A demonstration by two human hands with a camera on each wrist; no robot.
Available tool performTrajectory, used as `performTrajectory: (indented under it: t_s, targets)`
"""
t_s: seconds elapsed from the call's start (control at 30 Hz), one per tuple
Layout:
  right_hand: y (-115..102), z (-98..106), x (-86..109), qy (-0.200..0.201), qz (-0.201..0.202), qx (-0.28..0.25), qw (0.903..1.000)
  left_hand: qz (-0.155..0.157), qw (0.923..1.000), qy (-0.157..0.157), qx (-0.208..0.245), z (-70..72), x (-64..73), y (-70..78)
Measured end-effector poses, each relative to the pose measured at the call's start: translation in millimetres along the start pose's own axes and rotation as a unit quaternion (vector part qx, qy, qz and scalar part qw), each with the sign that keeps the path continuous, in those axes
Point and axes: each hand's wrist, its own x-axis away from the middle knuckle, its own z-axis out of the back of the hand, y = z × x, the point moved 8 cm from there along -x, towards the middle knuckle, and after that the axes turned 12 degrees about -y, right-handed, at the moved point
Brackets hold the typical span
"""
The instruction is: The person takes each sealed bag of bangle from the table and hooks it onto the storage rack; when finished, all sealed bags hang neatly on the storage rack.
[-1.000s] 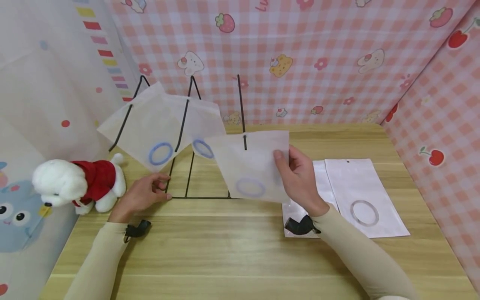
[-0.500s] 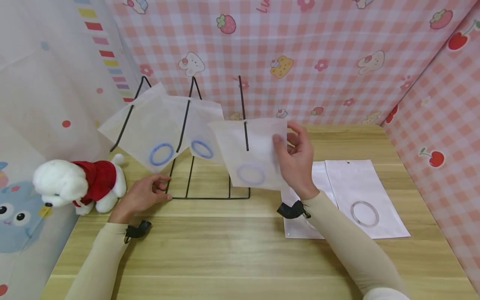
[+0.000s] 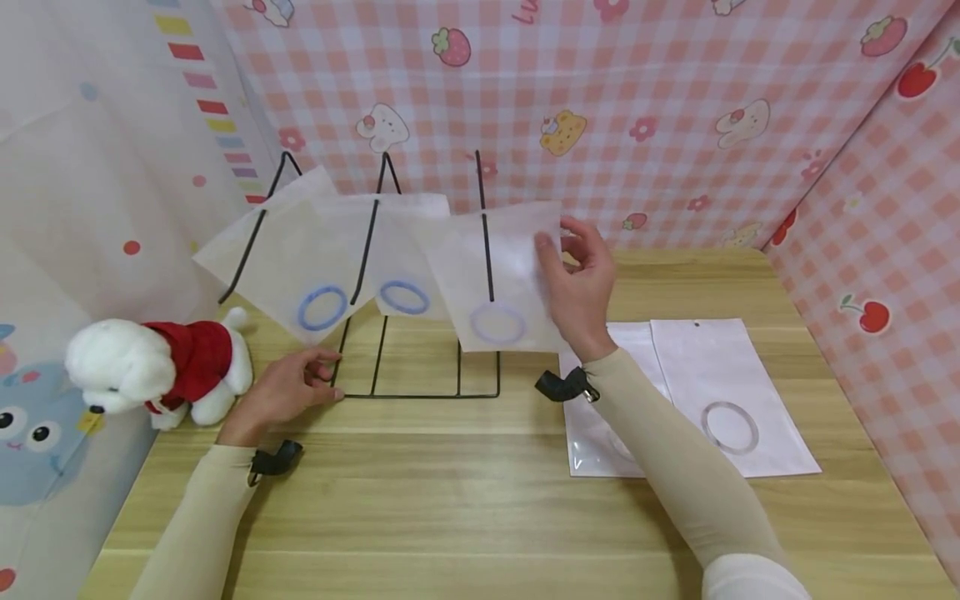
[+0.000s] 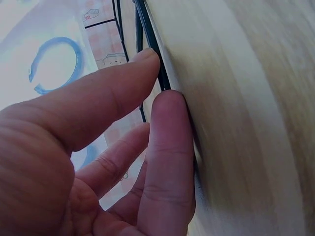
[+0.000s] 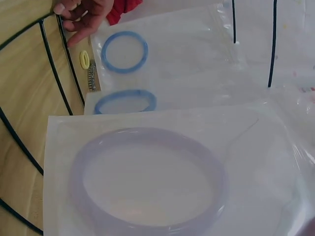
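A translucent bag (image 3: 517, 267) with a pale purple bangle (image 5: 78, 179) inside hangs by its top on the right prong of the black wire rack (image 3: 420, 397). My right hand (image 3: 581, 287) pinches this bag's right edge between thumb and fingers. At the rack's front left base corner, my left hand (image 3: 288, 387) holds the wire between thumb and fingertip, as the left wrist view shows close up. Two more bags hang from the other prongs, a tilted left bag (image 3: 288, 250) and a middle bag (image 3: 412, 242), each with a blue bangle (image 5: 124, 69) in it.
Two white bags lie on the table right of the rack, the outer bag (image 3: 750, 358) holding a clear bangle (image 3: 703, 425). A white plush dog (image 3: 120, 367) in red stands at the left. Behind the rack hangs a pink checked cloth (image 3: 637, 67).
My right hand has moved up and away, sliding the purple bangle's bag farther back along the right prong, and more of the prong sticks out in front. The left hand stays put.
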Motion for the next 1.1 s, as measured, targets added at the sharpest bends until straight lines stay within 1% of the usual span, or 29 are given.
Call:
performTrajectory:
  t_s: [0.2, 0.3, 0.37, 0.57, 0.8, 0.97, 1.1]
  targets:
    - [9, -5, -17.0, 0.017, -0.021, -0.004, 0.9996, -0.002, 1.0, -0.001, -0.004, -1.3, -1.0, -0.9]
    - [13, -7, -20.6, 0.024, -0.027, -0.013, 0.9993, -0.003, 1.0, -0.001, -0.004, -2.4, -1.4, -1.2]
    - [16, -9, -20.3, 0.021, -0.035, -0.016, 0.999, -0.003, 1.0, -0.002, -0.002, -2.6, -1.5, -0.9]
    - [24, -12, -15.4, -0.005, -0.05, -0.035, 0.9981, -0.003, 1.0, 0.0, 0.0, -1.4, -2.0, -0.5]
    - [26, -10, -5.6, -0.037, -0.05, -0.029, 0.9976, 0.0, 1.0, -0.002, -0.004, -1.4, -1.3, -0.5]
    - [28, -5, 3.0, -0.074, -0.066, -0.022, 0.9949, 0.001, 1.0, -0.004, -0.003, -1.5, -0.4, 0.3]
    - [35, 3, 9.0, -0.1, -0.079, -0.02, 0.9916, 0.001, 1.0, -0.005, -0.005, -1.2, 0.4, -0.1]
